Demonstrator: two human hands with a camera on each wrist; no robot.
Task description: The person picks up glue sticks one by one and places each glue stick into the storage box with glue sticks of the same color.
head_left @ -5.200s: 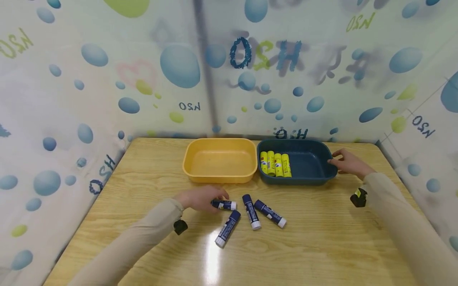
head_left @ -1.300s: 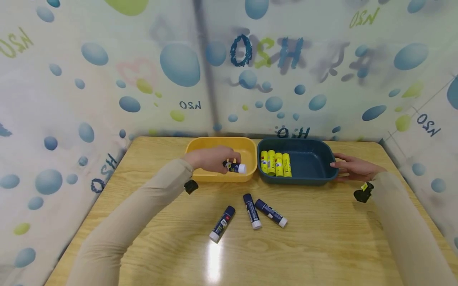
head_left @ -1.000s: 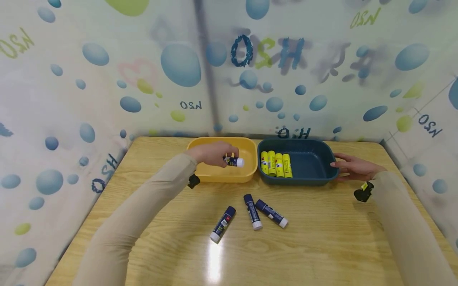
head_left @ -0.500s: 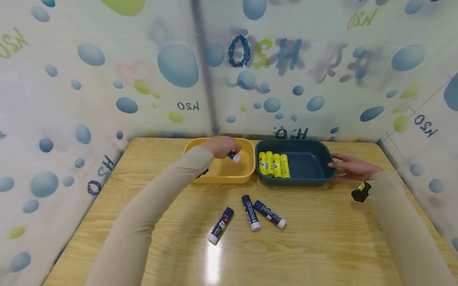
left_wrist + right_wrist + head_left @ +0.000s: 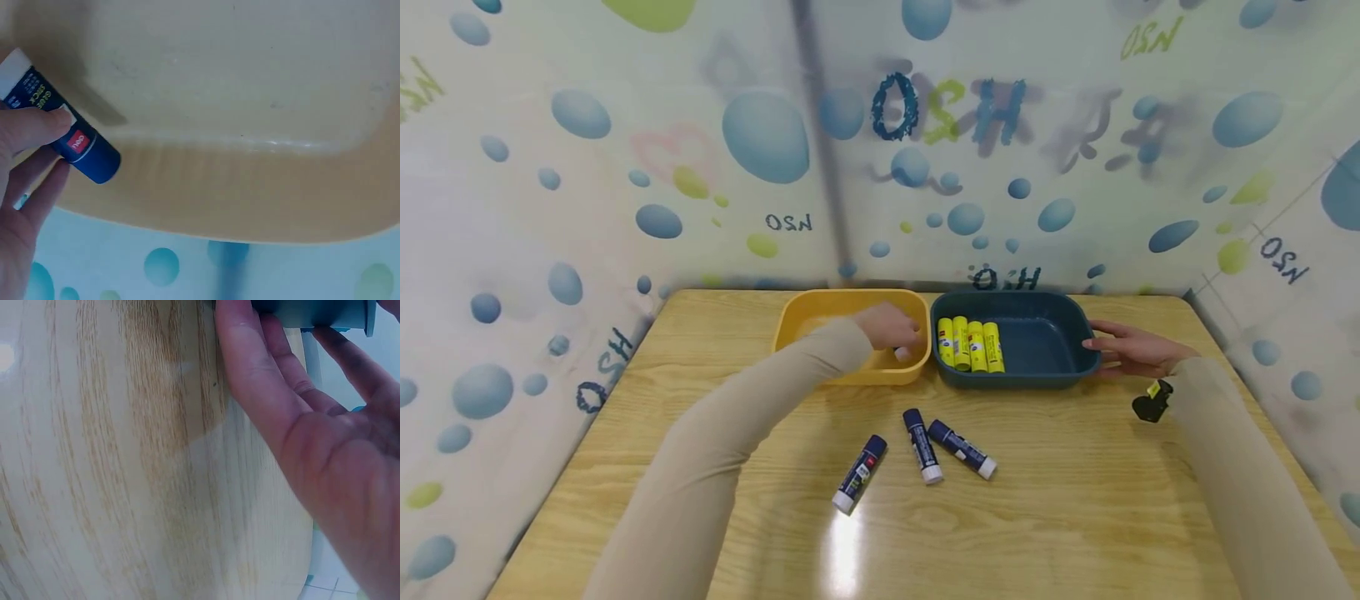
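Observation:
My left hand (image 5: 886, 326) reaches into the yellow bin (image 5: 790, 321) near its right end, holding a navy glue stick (image 5: 97, 150) between thumb and fingers. In the left wrist view the stick is tilted over the bin floor, its white end up at the left; in the head view only that end shows. My right hand (image 5: 1138, 350) touches the right end of the dark blue bin (image 5: 1047, 380), fingers extended along its outer wall. In the right wrist view those fingers (image 5: 256, 369) reach up to the bin's side.
Several yellow glue sticks (image 5: 976, 346) stand side by side at the left of the dark blue bin. Three navy glue sticks lie on the wooden table (image 5: 1037, 517) in front: a left one (image 5: 860, 473), a middle one (image 5: 922, 446) and a right one (image 5: 962, 449). A patterned curtain (image 5: 760, 242) hangs behind.
My left hand picked up a navy glue stick from the table, carried it over the yellow bin, then moved right and lower inside it. My right hand stays at the dark blue bin.

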